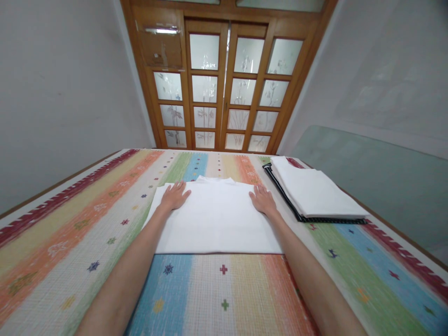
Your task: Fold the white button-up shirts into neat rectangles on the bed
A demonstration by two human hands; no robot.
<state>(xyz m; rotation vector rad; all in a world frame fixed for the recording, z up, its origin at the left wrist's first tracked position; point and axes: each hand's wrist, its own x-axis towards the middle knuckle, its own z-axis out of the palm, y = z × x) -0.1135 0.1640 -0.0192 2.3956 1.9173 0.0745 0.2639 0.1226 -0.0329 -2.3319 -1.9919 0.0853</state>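
A white folded garment (217, 219), which looks like a shirt with its collar at the far edge, lies flat in front of me. My left hand (175, 196) rests on its far left corner, fingers stretched out over the cloth. On the far right corner lies my right hand (263, 199), also flat with the fingers extended. Neither hand grips the fabric. The garment's near edge runs straight between my forearms.
Beneath everything is a striped, patterned cloth (210, 298) covering the table. To the right sits a stack of folded white clothes (318, 193) with a black striped piece (285, 198) under it. Wooden sliding doors (224, 84) stand beyond, with walls on both sides.
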